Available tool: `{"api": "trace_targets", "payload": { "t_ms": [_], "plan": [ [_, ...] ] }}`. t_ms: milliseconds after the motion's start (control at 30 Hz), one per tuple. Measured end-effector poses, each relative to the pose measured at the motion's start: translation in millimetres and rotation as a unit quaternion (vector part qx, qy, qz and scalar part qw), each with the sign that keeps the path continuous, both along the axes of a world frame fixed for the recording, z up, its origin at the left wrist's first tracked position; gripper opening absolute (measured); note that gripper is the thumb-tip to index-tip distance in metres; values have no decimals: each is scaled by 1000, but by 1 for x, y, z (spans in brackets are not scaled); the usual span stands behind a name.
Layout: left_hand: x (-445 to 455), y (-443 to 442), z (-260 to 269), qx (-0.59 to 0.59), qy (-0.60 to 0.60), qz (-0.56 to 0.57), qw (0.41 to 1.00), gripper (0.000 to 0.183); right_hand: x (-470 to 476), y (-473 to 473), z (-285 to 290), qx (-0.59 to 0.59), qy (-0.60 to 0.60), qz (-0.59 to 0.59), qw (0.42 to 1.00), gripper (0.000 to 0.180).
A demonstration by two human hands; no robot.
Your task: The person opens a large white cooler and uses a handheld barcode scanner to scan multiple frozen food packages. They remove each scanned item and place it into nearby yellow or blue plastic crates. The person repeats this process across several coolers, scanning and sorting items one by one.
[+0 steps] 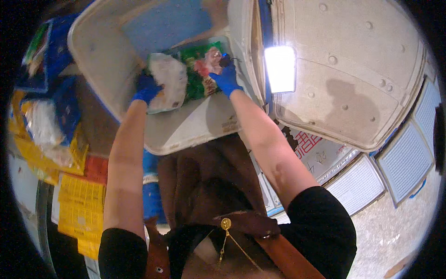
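My left hand (149,87), in a blue glove, grips the left side of a whitish plastic package (169,82) inside a large off-white plastic bin (188,129). My right hand (227,77), also gloved in blue, is on the right side of a green printed plastic package (195,78) with pink and red areas. The two packages lie side by side between my hands, and the whitish one partly overlaps the green. Both are blurred. Fingertips of both hands are partly hidden.
An off-white lid (334,104) stands at the right beside a bright light (280,69). Pale textured trays (406,162) line the lower right. Yellow crates (82,198) and a blue crate (69,104) holding a whitish bag (45,122) stand at the left.
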State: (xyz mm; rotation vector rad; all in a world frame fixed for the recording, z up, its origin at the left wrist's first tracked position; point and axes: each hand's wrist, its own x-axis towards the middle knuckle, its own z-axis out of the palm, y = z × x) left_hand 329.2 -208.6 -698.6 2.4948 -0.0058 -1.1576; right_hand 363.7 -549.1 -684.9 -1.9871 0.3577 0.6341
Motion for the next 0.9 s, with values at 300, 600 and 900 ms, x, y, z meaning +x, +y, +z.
{"api": "trace_targets", "payload": {
  "t_ms": [300,600,900],
  "plan": [
    [6,5,-63,-238,186,218,928,78,-10,-14,-57,-62,-28,-3,998,101],
    [-63,-70,130,-134,120,270,946,32,-48,-25,84,-157,30,86,983,75],
    [-105,-33,419,-274,-109,490,821,42,-82,-32,360,-75,-39,7,996,55]
  ]
}}
